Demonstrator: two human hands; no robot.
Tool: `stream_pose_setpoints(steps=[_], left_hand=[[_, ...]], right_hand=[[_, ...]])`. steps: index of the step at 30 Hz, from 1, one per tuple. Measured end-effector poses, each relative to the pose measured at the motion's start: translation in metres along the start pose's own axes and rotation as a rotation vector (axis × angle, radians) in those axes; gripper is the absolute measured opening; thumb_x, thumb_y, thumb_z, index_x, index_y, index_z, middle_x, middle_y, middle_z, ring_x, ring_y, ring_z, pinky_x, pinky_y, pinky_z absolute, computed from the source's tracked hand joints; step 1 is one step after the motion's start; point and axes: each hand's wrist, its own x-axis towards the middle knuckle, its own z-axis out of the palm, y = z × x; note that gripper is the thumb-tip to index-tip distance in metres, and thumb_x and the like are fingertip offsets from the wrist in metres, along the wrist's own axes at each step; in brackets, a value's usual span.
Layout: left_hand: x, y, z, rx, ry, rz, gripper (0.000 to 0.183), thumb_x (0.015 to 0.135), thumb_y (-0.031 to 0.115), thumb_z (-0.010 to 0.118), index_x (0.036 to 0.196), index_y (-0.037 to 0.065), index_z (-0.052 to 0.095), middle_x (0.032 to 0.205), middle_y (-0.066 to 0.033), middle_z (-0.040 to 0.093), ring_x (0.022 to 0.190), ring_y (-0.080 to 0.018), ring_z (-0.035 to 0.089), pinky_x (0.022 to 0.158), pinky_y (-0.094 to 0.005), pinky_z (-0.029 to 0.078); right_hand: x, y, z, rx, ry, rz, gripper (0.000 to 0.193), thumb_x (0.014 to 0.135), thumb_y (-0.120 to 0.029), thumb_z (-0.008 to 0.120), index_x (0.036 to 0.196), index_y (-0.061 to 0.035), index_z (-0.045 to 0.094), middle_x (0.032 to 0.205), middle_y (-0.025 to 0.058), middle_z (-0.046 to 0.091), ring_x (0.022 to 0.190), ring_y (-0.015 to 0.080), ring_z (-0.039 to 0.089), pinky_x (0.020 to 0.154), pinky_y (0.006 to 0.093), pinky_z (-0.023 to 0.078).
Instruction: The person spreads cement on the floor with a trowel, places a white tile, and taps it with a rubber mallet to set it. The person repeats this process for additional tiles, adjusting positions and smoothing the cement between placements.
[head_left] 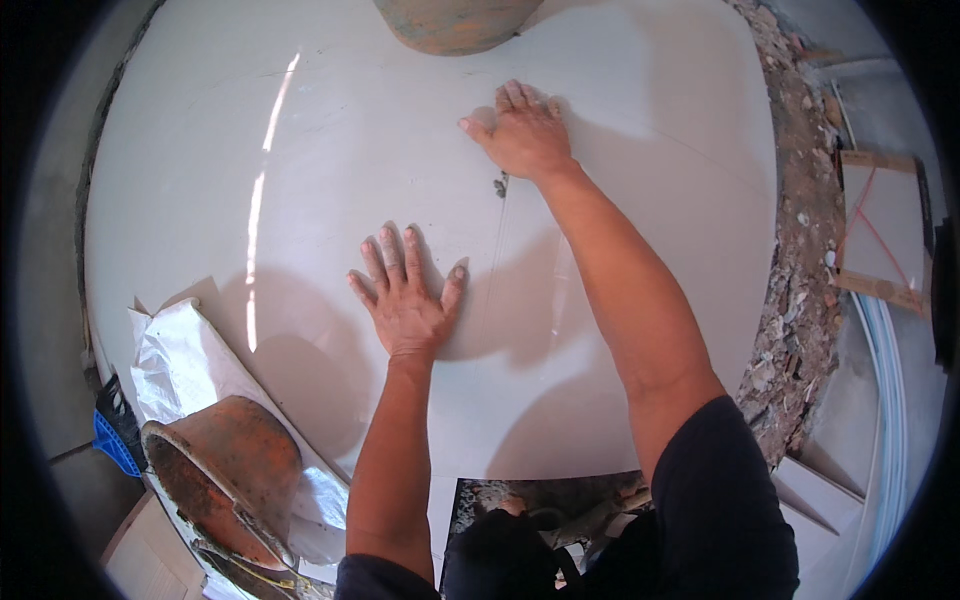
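Note:
My left hand [408,308] lies flat on the glossy pale floor tiles [345,140], fingers spread. Farther off and to the right, my right hand [526,135] also rests palm down, its thumb out to the side. Both hands look dusty and hold nothing. A thin seam runs along the tiles between the two hands, and a small grey crumb [500,185], perhaps mortar, sits on it just below my right hand. What my palms cover cannot be seen.
A worn bucket [455,25] stands at the far edge. At the lower left, a dirty orange bucket [245,460] lies tilted beside a white sack [185,365] and a blue-headed brush [115,440]. Rubble [800,270] borders the right side, with a carton [882,230] and pale pipes [882,370] beyond.

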Motion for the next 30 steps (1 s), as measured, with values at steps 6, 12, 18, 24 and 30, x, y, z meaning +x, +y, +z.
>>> stream_pose_setpoints(steps=[6, 12, 18, 24, 30], left_hand=[[-0.001, 0.0, 0.001, -0.001, 0.062, 0.025, 0.079, 0.09, 0.063, 0.041, 0.151, 0.015, 0.025, 0.157, -0.0122, 0.019, 0.146, -0.0346, 0.008, 0.115, -0.0572, 0.001], [0.005, -0.014, 0.035, 0.161, 0.273, 0.116, 0.075, 0.091, 0.061, 0.043, 0.151, 0.02, 0.027, 0.157, -0.0118, 0.022, 0.145, -0.0358, 0.015, 0.112, -0.063, 0.01], [0.01, -0.037, 0.049, 0.108, 0.267, 0.126, 0.062, 0.097, 0.057, 0.032, 0.15, 0.025, 0.029, 0.156, -0.0055, 0.025, 0.144, -0.0317, 0.02, 0.112, -0.0592, 0.013], [-0.156, -0.057, 0.034, -0.481, 0.085, 0.178, 0.047, 0.099, 0.035, 0.047, 0.122, -0.004, 0.06, 0.116, -0.0226, 0.064, 0.107, -0.0323, 0.061, 0.094, -0.0383, 0.044], [-0.354, -0.017, 0.053, -1.146, -0.106, -0.495, 0.032, 0.096, 0.032, 0.052, 0.104, 0.002, 0.063, 0.087, -0.0077, 0.067, 0.066, -0.0144, 0.06, 0.057, -0.026, 0.045]], right_hand=[[-0.123, 0.024, -0.001, 0.126, -0.081, -0.164, 0.071, 0.095, -0.054, 0.041, 0.143, -0.0015, 0.037, 0.151, 0.0156, 0.032, 0.141, 0.03, 0.028, 0.116, 0.0506, 0.015], [-0.386, 0.157, 0.009, 0.153, -0.112, 0.019, 0.054, 0.096, -0.041, 0.048, 0.137, -0.0059, 0.047, 0.146, 0.0161, 0.039, 0.136, 0.0314, 0.035, 0.114, 0.0493, 0.021], [-0.64, 0.272, 0.016, 0.409, -0.014, 0.658, 0.038, 0.094, -0.038, 0.054, 0.097, -0.0018, 0.067, 0.107, 0.0201, 0.065, 0.102, 0.037, 0.06, 0.089, 0.0433, 0.045], [-0.767, 0.308, 0.093, 0.613, 0.077, 1.168, 0.047, 0.094, -0.041, 0.05, 0.088, 0.0029, 0.065, 0.071, 0.0241, 0.062, 0.071, 0.0413, 0.061, 0.069, 0.0433, 0.048], [-0.75, 0.324, 0.114, 0.866, 0.265, 1.002, 0.046, 0.095, -0.042, 0.049, 0.09, 0.0006, 0.066, 0.075, 0.0205, 0.065, 0.072, 0.0403, 0.06, 0.071, 0.0404, 0.048]])
